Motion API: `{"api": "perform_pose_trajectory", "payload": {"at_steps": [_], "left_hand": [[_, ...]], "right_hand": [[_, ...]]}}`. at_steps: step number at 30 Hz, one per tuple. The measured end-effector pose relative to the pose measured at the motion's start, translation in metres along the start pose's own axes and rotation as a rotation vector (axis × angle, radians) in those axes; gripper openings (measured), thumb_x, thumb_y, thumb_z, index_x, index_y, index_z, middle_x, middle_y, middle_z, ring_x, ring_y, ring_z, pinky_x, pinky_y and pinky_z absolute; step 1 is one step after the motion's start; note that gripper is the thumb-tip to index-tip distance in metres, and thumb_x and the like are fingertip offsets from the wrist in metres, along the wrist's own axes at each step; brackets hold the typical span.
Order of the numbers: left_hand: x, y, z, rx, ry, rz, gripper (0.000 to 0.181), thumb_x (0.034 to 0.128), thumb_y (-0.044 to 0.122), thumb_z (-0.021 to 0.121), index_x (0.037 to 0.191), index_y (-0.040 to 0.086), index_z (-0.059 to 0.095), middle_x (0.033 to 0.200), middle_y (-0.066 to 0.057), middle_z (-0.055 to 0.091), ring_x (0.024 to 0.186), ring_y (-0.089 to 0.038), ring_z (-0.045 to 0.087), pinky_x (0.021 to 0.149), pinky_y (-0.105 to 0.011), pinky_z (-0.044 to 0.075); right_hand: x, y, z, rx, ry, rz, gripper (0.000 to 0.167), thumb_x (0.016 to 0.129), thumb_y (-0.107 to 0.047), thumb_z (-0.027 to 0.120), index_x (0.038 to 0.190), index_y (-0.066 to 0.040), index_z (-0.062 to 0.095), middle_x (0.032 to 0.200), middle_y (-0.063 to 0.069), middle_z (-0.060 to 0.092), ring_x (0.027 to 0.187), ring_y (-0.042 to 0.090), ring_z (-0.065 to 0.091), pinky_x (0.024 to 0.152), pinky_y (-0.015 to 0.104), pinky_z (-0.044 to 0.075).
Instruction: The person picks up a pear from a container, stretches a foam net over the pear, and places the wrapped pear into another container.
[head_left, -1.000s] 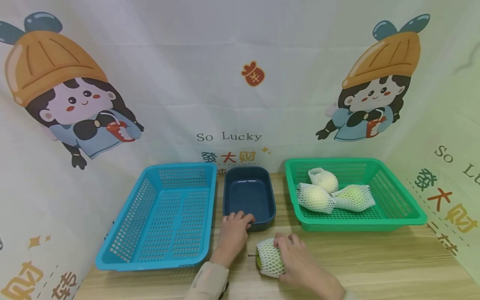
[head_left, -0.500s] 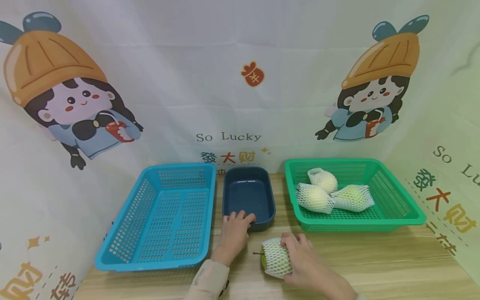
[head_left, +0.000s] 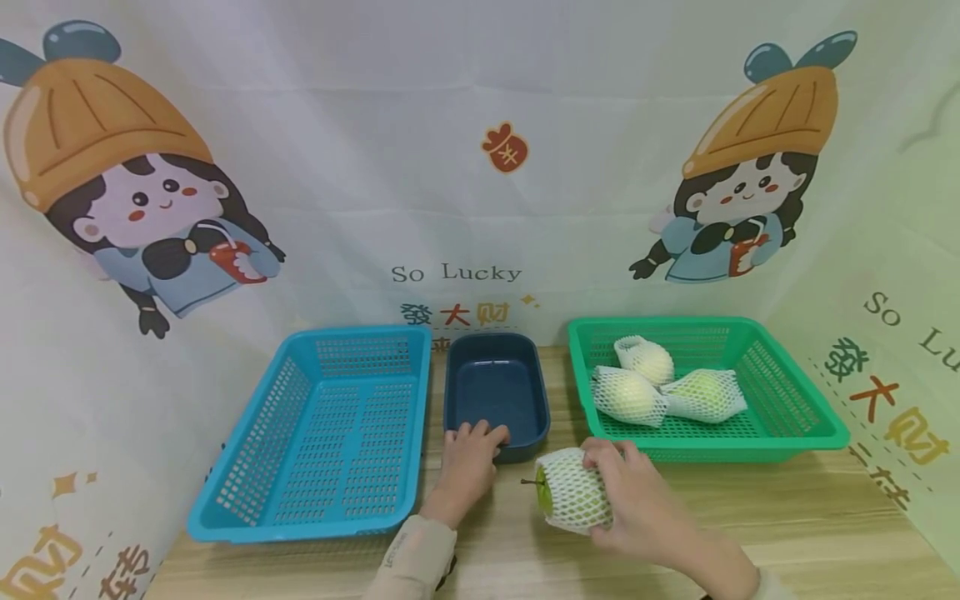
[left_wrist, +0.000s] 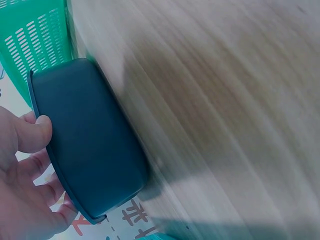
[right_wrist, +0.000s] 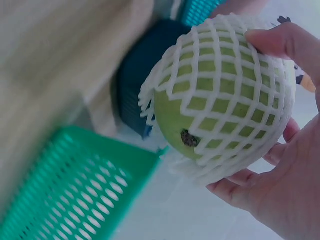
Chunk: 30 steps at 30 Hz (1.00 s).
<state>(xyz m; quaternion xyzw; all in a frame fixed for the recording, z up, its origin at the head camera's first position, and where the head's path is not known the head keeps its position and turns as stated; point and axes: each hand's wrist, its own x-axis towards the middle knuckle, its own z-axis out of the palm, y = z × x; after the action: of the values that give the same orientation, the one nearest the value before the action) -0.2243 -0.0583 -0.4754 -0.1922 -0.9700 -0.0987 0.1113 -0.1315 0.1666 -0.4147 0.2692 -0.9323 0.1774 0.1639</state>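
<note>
In the head view my right hand [head_left: 641,504] grips a green pear [head_left: 576,490] in a white foam net, held over the near part of the table. The pear's stem points left. Seen from the right wrist, thumb and fingers wrap the netted pear [right_wrist: 220,100], its dark blossom end facing the camera. My left hand [head_left: 468,467] holds the near rim of a dark blue box [head_left: 498,392]. The left wrist view has the thumb on the outer side of this box [left_wrist: 90,135] and the fingers over its rim.
A blue basket [head_left: 307,529] with nothing in it stands at left. At right, a green basket [head_left: 720,446] contains three netted fruits [head_left: 630,396]. Both baskets and the box rest on a wooden table [head_left: 712,508], with a printed cloth [head_left: 480,217] hanging behind.
My right hand has lifted the pear and carried it a little to the right and away from me. The left hand stays on the box's rim.
</note>
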Motion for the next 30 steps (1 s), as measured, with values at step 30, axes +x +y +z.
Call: {"api": "perform_pose_trajectory", "payload": {"at_steps": [30], "left_hand": [[0.001, -0.002, 0.000, -0.039, -0.010, 0.013, 0.019, 0.0853, 0.010, 0.063, 0.098, 0.023, 0.061, 0.086, 0.000, 0.057, 0.072, -0.018, 0.042, 0.068, -0.035, 0.034]], "right_hand": [[0.050, 0.068, -0.077, -0.084, -0.046, -0.007, 0.065, 0.060, -0.017, 0.081, 0.109, -0.006, 0.039, 0.107, 0.013, 0.052, 0.089, 0.030, 0.047, 0.068, 0.037, 0.042]]}}
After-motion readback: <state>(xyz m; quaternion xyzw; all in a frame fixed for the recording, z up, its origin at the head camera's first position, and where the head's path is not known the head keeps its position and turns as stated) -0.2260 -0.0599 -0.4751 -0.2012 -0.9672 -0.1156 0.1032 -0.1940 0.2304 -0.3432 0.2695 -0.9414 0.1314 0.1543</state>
